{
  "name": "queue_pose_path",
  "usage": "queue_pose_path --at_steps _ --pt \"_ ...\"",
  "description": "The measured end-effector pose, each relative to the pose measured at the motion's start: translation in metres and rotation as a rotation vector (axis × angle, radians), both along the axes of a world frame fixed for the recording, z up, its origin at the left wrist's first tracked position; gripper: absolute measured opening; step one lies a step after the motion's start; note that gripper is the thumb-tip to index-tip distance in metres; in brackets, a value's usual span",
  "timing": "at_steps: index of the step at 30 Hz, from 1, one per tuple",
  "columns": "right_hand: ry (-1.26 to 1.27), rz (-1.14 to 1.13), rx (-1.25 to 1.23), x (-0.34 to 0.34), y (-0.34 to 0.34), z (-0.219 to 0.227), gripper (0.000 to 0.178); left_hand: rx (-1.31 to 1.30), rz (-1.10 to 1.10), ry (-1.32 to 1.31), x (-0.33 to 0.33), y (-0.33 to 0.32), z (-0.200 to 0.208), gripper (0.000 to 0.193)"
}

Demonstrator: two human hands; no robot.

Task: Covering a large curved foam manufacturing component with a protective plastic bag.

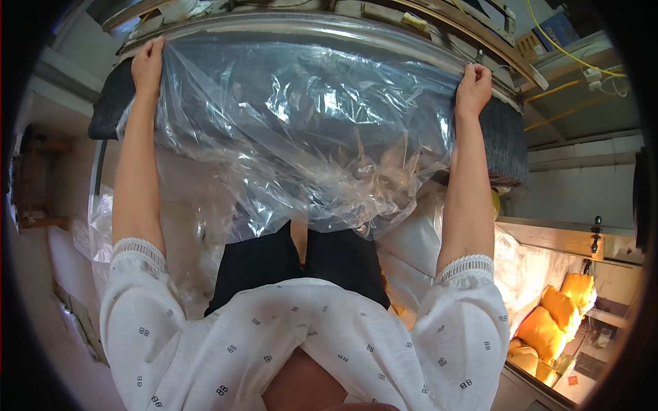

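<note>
A wide sheet of clear plastic film is stretched between my two hands and hangs down in shiny folds toward my lap. My left hand pinches its upper left corner. At the upper right corner my right hand grips the film between thumb and fingers. Both arms reach forward, wide apart. Behind the film lies a long dark padded surface, its ends showing past the sheet on either side. The lower part of the film is bunched and crumpled above my dark trousers.
A wooden rail runs along the far edge. Yellow cable hangs at the upper right, near a blue box. Orange bundles sit in bright light at the lower right. More clear plastic hangs at left.
</note>
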State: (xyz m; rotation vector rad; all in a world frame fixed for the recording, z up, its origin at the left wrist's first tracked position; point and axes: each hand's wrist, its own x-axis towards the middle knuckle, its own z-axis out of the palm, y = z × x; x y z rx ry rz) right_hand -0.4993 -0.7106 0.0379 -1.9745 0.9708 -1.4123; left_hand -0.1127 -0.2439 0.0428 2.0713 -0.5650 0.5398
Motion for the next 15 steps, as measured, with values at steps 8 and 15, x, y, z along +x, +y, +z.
queue_pose_path --at_steps 8,15 --pt "0.278 -0.126 -0.128 0.005 -0.024 -0.002 0.025 -0.055 -0.037 0.116 0.034 -0.031 -0.003 0.037" --pt "0.306 -0.162 -0.027 0.0 -0.028 0.002 0.031 0.139 0.068 0.11 0.036 -0.043 0.005 0.038"
